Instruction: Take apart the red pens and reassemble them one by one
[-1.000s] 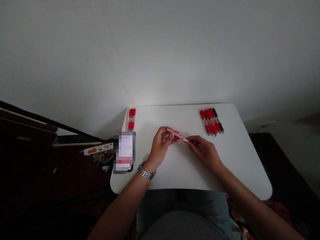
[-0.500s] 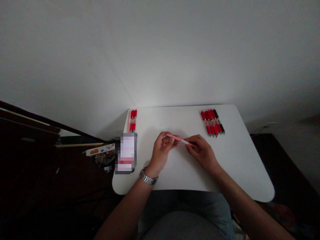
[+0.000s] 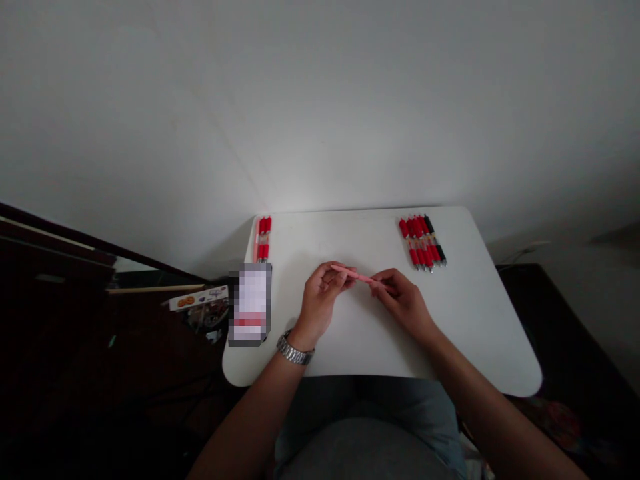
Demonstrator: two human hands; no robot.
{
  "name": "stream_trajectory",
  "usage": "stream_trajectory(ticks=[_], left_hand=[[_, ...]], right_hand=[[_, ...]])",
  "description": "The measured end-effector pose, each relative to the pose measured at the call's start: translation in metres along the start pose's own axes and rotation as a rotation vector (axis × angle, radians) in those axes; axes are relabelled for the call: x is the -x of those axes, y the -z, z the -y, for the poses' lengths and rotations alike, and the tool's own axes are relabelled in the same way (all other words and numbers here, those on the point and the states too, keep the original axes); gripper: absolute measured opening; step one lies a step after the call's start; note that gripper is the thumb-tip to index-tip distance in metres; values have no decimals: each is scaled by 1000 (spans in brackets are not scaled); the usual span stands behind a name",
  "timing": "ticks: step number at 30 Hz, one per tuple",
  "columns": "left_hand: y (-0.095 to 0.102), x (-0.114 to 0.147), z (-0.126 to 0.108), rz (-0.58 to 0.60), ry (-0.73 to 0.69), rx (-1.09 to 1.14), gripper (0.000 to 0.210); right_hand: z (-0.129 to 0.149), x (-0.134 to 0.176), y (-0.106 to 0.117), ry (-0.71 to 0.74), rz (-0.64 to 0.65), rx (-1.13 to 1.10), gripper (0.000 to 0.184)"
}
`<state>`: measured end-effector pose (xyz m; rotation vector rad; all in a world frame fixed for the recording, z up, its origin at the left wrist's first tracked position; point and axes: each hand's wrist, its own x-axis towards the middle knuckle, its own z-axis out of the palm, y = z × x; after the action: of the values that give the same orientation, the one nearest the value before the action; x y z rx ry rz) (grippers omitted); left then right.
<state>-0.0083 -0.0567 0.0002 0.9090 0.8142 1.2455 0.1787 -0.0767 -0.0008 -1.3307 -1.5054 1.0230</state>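
A slim pink pen [image 3: 361, 277] spans the gap between my two hands above the middle of the white table. My left hand [image 3: 323, 290] is closed on its left end, thumb and fingers pinching it. On the pen's right end, my right hand [image 3: 397, 293] grips with thumb and fingertips, hiding that tip. To the upper right lies a row of several red pens [image 3: 419, 247], with a black pen [image 3: 435, 239] at its right side. Two red pens [image 3: 264, 240] and a pink pen [image 3: 256, 241] lie side by side at the table's far left.
A phone-like slab [image 3: 251, 303], blurred out, lies at the left edge of the white table [image 3: 350, 353]. A wall [image 3: 320, 120] rises right behind the table. Left of it, a printed strip [image 3: 200, 298] and dark clutter sit lower down.
The pen has rolled between my fingers: its white label, visible before, no longer shows. Both hands keep their hold in nearly the same place. The whole view has shifted slightly.
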Motion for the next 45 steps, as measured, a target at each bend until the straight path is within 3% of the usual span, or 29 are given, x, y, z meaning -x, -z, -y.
stream_trajectory(ticks=[2, 7, 11, 15, 18, 21, 24, 28, 31, 33, 35, 38, 41, 45], left_hand=[[0, 0, -1, 14, -1, 2, 18], [-1, 0, -2, -10, 3, 41, 18], [-1, -1, -3, -24, 5, 60, 18], [-1, -1, -3, -31, 23, 64, 21], [-1, 0, -4, -68, 10, 73, 21], [-1, 1, -5, -82, 6, 71, 21], [-2, 2, -7, -71, 2, 53, 22], [-2, 3, -6, -121, -18, 69, 21], [-1, 4, -5, -117, -10, 81, 20], [-1, 5, -6, -104, -7, 73, 19], [-2, 5, -7, -116, -4, 66, 20], [-3, 6, -8, -151, 2, 77, 22], [-3, 6, -8, -150, 14, 91, 22], [-3, 6, -7, -174, 26, 106, 23]], right_hand=[[3, 1, 1, -31, 19, 55, 32], [2, 2, 1, 56, -15, 2, 33], [-1, 1, 3, 10, 12, 19, 24], [1, 0, 5, 13, 51, 57, 29], [2, -1, 7, 55, 3, -6, 41], [5, 0, 10, 16, 4, 65, 27], [8, 0, 13, -18, 31, 130, 37], [5, 1, 15, 69, -32, 68, 41], [5, 2, 18, 17, 13, 140, 30], [6, 3, 20, -12, 47, 208, 40], [7, 4, 21, 24, -4, 212, 35], [7, 4, 22, 102, -37, 177, 40], [7, 5, 23, 47, -20, 236, 33], [10, 6, 22, -40, 39, 240, 41]])
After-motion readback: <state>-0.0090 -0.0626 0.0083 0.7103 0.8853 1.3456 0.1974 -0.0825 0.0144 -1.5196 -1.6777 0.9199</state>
